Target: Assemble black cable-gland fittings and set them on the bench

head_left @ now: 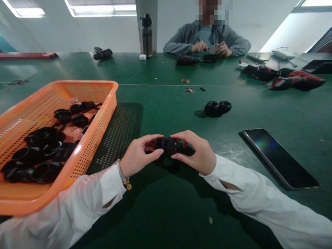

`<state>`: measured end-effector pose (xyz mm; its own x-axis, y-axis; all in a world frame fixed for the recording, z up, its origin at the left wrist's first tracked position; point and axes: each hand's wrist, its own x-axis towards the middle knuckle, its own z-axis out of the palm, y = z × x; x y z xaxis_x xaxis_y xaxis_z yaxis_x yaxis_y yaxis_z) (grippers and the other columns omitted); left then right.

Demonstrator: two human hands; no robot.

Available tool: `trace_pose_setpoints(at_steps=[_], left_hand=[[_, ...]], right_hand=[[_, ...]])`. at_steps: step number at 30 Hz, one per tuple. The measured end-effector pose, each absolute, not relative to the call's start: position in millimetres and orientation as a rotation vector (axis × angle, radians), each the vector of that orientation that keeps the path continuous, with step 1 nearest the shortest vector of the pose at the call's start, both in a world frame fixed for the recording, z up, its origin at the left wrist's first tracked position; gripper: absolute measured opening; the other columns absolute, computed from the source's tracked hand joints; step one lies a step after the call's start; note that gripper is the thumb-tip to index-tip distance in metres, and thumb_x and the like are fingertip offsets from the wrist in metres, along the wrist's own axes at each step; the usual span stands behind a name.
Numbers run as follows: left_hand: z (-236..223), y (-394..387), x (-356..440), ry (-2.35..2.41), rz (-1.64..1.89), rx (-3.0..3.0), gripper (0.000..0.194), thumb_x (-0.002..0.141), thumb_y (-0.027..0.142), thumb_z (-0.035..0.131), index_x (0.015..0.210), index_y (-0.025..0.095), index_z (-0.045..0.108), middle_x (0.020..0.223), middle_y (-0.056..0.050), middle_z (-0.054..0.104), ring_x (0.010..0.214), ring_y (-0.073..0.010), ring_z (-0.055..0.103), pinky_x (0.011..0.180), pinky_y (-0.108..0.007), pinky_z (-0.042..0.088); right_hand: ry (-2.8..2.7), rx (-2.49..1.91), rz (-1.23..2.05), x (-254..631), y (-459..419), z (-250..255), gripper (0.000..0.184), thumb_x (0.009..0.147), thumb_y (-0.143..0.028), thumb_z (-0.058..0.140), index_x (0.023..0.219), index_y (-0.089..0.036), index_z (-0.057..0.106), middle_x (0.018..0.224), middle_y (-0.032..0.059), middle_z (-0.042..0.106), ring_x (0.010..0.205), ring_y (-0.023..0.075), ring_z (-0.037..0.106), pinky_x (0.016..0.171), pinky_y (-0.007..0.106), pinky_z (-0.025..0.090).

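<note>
Both of my hands hold one small black cylindrical fitting [166, 145] just above the green table [160, 214]. My left hand [138, 155] pinches its left end with thumb and fingers. My right hand [195, 152] grips its right end the same way. An orange mesh basket [103, 114] to my left holds several black ring-shaped parts [44, 152]. Two joined black fittings [217, 108] lie on the table beyond my hands.
A dark phone [278, 157] lies face up at my right. Across the table a person in a grey jacket [207, 38] handles small parts. A dark bottle [147, 34], black tools [103, 53] and red-and-black gear [295, 80] sit along the far side.
</note>
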<state>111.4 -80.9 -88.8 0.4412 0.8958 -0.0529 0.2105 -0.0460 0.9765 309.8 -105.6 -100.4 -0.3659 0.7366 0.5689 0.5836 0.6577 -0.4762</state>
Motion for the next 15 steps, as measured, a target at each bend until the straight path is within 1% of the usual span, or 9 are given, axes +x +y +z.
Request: trace_pose_setpoints(at_steps=[10,15], left_hand=[[-91.4,-80.7,111.1,0.991,0.759,1.538,0.048,0.064,0.029,0.064,0.107,0.008,0.062,0.093,-0.01,0.069,0.081,-0.0198,0.065,0.075,-0.032,0.055],[-90.5,-80.8,111.2,0.991,0.76,1.533,0.048,0.064,0.028,0.064,0.107,0.007,0.061,0.094,-0.01,0.068,0.082,-0.0196,0.065,0.076,-0.032,0.055]], right_hand=[[-2.095,-1.023,0.236,310.0,-105.5,-99.8,0.032,0.08,-0.04,0.062,0.103,-0.018,0.057,0.091,0.0091,0.068,0.082,0.0206,0.064,0.068,0.033,0.054],[-2.079,-1.016,0.2,310.4,-105.1,-100.6,0.035,0.08,-0.041,0.062,0.103,-0.015,0.058,0.098,0.0134,0.066,0.089,0.0229,0.062,0.069,0.035,0.054]])
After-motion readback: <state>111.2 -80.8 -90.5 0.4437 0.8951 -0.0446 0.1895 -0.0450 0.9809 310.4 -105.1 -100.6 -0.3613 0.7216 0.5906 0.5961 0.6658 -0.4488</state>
